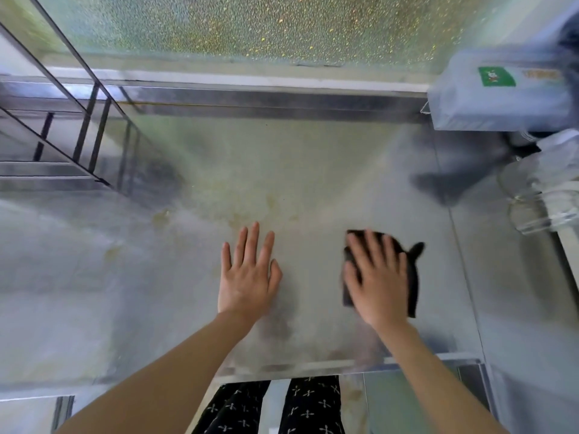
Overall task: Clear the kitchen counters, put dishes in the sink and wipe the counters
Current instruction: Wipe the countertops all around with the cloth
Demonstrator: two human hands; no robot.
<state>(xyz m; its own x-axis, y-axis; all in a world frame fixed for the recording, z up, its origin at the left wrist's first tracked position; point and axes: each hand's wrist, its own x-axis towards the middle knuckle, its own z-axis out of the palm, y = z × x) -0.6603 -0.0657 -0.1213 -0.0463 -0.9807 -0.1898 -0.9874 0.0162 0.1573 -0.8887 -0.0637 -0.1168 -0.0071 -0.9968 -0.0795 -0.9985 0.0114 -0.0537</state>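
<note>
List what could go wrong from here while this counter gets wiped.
1. The yellowish stains lie beyond the left hand, away from the dark folded cloth pressed under the right hand. They may get missed.
2. The left hand lies flat on the stainless steel counter. It could smudge the surface, or slip if it is wet.
3. A wide stroke to the right could bump the clear plastic containers at the counter's edge.
</note>
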